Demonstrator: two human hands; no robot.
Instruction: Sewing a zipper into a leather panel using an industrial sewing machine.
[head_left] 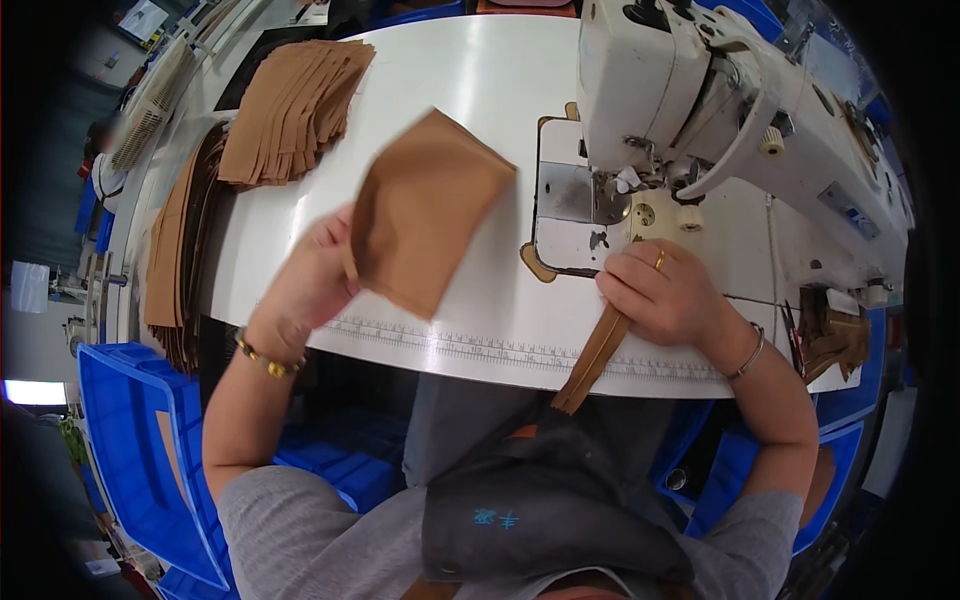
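My left hand (325, 262) grips the left edge of a brown fabric piece (430, 205), which is lifted over the white table and slightly blurred. In my right hand (660, 290), fingers closed, is the upper end of a brown zipper strip (597, 355). Its lower end hangs over the table's front edge. That hand rests just in front of the needle area of a white sewing machine (690, 110), beside its metal throat plate (570, 195). The fabric piece and the zipper strip are apart from each other.
Brown fabric pieces lie fanned in a stack (290, 110) at the far left. Another pile (180, 250) hangs at the table's left edge. A printed ruler (470, 345) runs along the front. Blue bins (150, 450) stand below; more brown strips (835, 335) lie at right.
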